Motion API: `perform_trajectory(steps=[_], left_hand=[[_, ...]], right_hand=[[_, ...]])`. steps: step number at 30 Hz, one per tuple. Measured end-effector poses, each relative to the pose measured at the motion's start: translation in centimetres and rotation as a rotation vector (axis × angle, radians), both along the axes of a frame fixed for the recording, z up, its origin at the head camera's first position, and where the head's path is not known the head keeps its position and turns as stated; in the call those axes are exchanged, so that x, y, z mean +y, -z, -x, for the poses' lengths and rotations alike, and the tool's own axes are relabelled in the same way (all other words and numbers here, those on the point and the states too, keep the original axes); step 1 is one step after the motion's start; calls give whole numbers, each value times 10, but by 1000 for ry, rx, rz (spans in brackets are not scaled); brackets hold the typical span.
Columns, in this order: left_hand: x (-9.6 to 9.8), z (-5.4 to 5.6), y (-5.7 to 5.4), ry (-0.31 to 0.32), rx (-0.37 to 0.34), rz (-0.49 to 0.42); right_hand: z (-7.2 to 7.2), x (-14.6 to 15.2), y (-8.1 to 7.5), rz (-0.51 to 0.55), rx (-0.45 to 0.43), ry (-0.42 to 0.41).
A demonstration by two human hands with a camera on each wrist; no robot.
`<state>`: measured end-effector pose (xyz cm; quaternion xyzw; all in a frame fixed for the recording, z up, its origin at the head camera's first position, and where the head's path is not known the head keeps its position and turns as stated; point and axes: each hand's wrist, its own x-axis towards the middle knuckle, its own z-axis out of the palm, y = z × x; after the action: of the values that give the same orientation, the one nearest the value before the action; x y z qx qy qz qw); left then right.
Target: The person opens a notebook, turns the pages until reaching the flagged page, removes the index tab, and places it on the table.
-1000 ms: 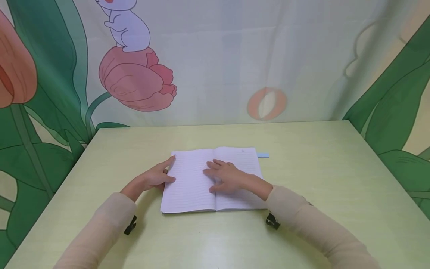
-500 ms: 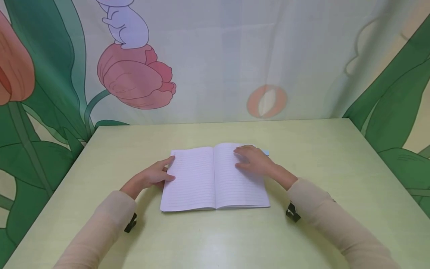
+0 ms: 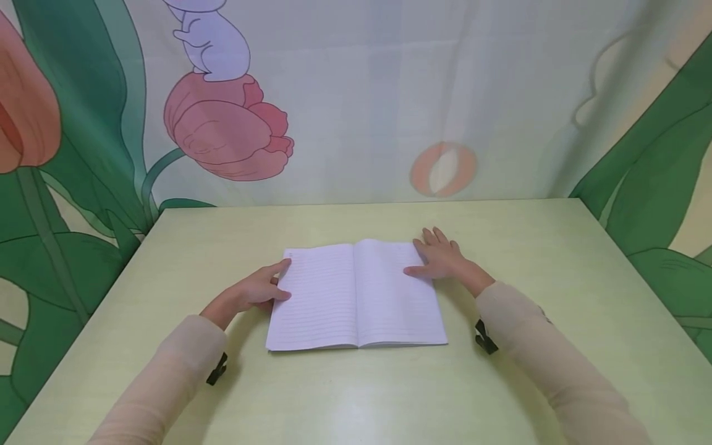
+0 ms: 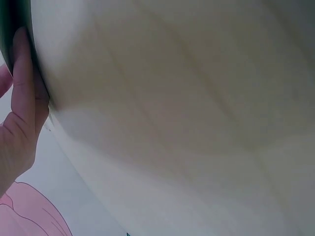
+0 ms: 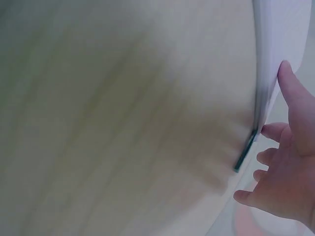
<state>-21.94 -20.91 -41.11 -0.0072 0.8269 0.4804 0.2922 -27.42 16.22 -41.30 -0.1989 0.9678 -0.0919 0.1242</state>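
One notebook [image 3: 319, 303], lying open: your left hand [image 3: 253, 290] is pinching its left edge; your right hand [image 3: 442, 258], fingers spread, is touching its right edge, ideally pressing lightly.

Notebook [image 3: 314, 303]: matt, smooth ruled paper.
Beneath notebook, smooth desk [image 3: 334, 402], faint sheen; behind notebook, creased cloth backdrop [image 3: 345, 123]; either side of notebook, matt cloth sleeves [image 3: 547, 355].
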Motion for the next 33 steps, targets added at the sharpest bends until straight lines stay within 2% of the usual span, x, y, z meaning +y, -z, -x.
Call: perform_trajectory(steps=[6,12,16,19,23,29,33], left_hand=[[0,-1,0,0,1,1],[1,-2,0,5,9,-6],[2,-2,-2,1,7,-16],[2,-2,-2,-2,4,-20],[2,-2,-2,5,7,-24],[2,-3,-5,8,9,-26],[2,-3,-4,12,9,-15]], right_hand=[[0,0,4,-26,3,-25],[0,-2,3,-21,58,-59],[-1,-6,-2,64,99,-57],[-3,-7,-6,216,99,-1],[-6,-5,-13,484,-5,139],[-10,0,-23,843,-337,309],[-12,-6,-29,1031,-467,372]])
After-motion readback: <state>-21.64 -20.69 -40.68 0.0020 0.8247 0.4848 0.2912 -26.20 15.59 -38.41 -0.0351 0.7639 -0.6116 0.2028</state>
